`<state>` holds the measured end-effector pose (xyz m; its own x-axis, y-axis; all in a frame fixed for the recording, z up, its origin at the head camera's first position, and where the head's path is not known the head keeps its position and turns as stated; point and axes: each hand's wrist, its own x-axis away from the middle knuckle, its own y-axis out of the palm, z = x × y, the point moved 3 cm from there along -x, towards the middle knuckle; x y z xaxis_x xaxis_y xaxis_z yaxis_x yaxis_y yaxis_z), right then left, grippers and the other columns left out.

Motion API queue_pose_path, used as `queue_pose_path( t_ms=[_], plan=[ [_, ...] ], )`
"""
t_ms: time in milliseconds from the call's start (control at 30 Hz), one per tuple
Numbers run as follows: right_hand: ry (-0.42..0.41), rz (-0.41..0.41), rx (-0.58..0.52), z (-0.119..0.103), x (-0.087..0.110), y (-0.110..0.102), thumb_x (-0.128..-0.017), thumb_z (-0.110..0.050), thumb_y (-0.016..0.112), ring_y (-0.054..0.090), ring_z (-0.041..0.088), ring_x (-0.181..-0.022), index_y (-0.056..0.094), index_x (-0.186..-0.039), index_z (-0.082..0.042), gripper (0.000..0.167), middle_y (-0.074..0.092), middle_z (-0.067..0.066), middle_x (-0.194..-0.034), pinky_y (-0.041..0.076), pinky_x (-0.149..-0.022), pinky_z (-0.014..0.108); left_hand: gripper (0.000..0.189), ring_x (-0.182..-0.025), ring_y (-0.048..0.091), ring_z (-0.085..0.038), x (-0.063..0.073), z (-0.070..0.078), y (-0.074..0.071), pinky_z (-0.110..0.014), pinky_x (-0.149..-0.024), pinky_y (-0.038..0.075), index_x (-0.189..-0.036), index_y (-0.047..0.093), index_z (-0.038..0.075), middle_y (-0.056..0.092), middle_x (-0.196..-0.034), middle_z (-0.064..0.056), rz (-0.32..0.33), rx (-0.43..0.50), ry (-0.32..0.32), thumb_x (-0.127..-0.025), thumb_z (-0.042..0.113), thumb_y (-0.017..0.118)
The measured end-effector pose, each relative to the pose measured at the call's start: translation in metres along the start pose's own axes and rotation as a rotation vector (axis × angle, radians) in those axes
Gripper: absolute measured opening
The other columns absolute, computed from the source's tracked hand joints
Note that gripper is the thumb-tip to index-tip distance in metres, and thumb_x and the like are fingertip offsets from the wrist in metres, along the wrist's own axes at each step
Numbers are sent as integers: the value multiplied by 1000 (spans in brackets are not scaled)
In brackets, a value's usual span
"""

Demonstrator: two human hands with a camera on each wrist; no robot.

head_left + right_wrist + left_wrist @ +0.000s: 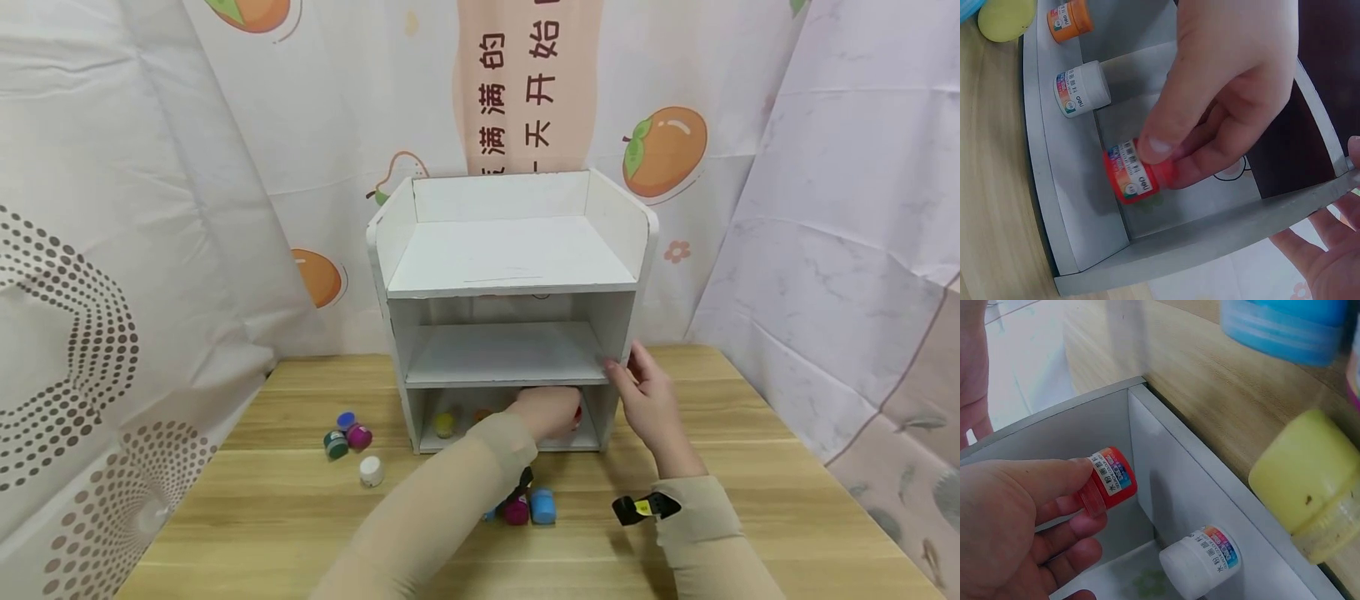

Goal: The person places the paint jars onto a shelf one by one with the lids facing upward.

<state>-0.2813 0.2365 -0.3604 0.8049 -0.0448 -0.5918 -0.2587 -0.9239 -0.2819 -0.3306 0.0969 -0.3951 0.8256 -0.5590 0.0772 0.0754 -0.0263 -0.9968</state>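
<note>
The left hand [551, 410] reaches into the lowest compartment [429, 440] of the white shelf [513, 292] and pinches the red jar [1124, 481] between thumb and fingers. This jar is near the front right corner of the compartment, beside the right side panel [613, 321]; whether its base touches the board, I cannot tell. The right hand [651, 400] holds that panel by its front edge, with the thumb on one side and the fingers on the other. To the left of the red jar, the white jar [1082, 89], the orange jar [1069, 20] and the yellow jar [444, 425] stand along the board. On the table [277, 500], in front of the shelf, lie the blue jar [543, 506] and the magenta jar [516, 511].

In my judgement, good handling here asks for a light but sure pinch – the jar's base should be level with the board before the fingers open. The knuckles should remain clear of the white jar, and the right hand should steady the panel without pulling it.
</note>
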Motion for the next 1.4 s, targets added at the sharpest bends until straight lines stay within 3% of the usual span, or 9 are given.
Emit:
queue_pose_path(
  t_ms=[167, 333, 533, 867, 1133, 1400],
  plan=[
    [3, -2, -9, 2, -1, -1, -103, -4, 58, 51, 40, -129, 47, -145, 8, 44, 58, 29, -133, 45, -92, 13, 25, -69, 51, -11, -6, 1, 3, -30, -59, 48, -79, 62, 20, 57, -81, 6, 7, -47, -15, -101, 31, 64],
    [-3, 9, -15, 4, -2, 0, -103, -2, 58, 53, 36, -127, 49, -143, 9, 43, 59, 29, -131, 46, -92, 14, 14, -74, 52, -9, -10, 0, 7, -28, -64, 50, -92, 63, 20, 60, -90, 7, 13, -55, -25, -100, 32, 66],
    [-11, 17, -18, 4, -2, 0, -102, -2, 59, 54, 31, -127, 50, -142, 8, 43, 60, 28, -130, 47, -91, 15, 11, -71, 52, -10, -12, -3, 11, -28, -63, 49, -103, 62, 20, 58, -87, 6, -27, -13, -40, -100, 30, 65],
    [-18, 14, -14, 3, -2, 0, -102, -1, 58, 55, 31, -126, 49, -143, 8, 43, 60, 28, -130, 47, -91, 15, 15, -64, 50, -11, -16, -1, 15, -28, -52, 46, -87, 64, 17, 56, -79, 5, -15, -15, -43, -101, 23, 62],
    [-10, -4, -29, 1, -2, 0, -103, -1, 57, 50, 40, -130, 46, -146, 8, 45, 57, 30, -134, 45, -93, 15, 7, -65, 50, -10, -18, 0, 17, -27, -52, 46, -100, 68, 17, 59, -84, 6, 5, -8, -49, -101, 22, 62],
    [-2, -3, -34, 1, -1, 0, -103, -1, 57, 50, 36, -133, 46, -147, 7, 46, 54, 34, -136, 45, -94, 16, 9, -71, 52, -12, -13, -3, 10, -30, -59, 48, -99, 65, 17, 62, -97, 4, 13, 45, -61, -99, 26, 63]
  ],
)
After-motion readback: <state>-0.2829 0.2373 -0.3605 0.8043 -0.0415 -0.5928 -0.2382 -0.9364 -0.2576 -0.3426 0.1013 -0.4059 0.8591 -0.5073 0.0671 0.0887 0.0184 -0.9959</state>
